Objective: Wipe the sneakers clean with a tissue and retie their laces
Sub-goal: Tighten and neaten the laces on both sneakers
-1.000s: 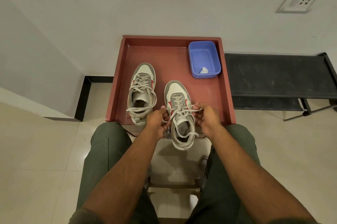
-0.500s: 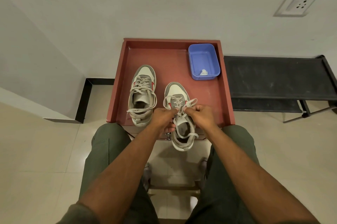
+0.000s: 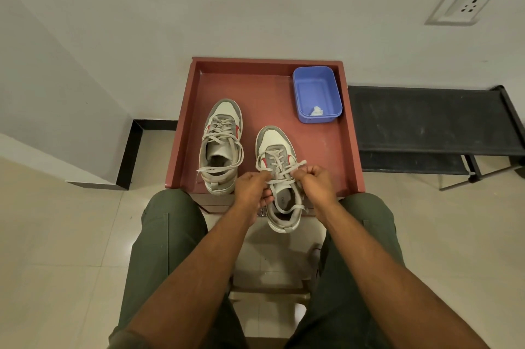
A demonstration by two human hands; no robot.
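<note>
- Both forearms reach straight forward over the person's green-trousered legs (image 3: 167, 249), meeting at the near edge of one red-brown table (image 3: 264, 96) that has a raised rim.
- One black bench (image 3: 431, 118) stands just to the right of that table, against the wall.
- Two sneakers on show, grey and white with red flashes, toes pointing away. The left sneaker (image 3: 221, 147) sits fully on the table, its laces loose and trailing out to the side.
- The right sneaker (image 3: 279, 178) lies just beside it, nearer the person, heel hanging past the table's front edge.
- Left hand (image 3: 251, 189) is at the right sneaker's left side, fingers curled, pinching a lace (image 3: 279, 174) over the tongue.
- Right hand (image 3: 315, 182) mirrors it on the other side, fingers curled tight round the other lace end, which pokes out above the knuckles.
- One loop of lace droops across the shoe's opening between the two wrists.
- One blue tub (image 3: 316, 94) sits in the table's far right corner, well apart from the shoes.
- One crumpled white tissue (image 3: 316, 111) lies inside that tub, at its near wall.
</note>
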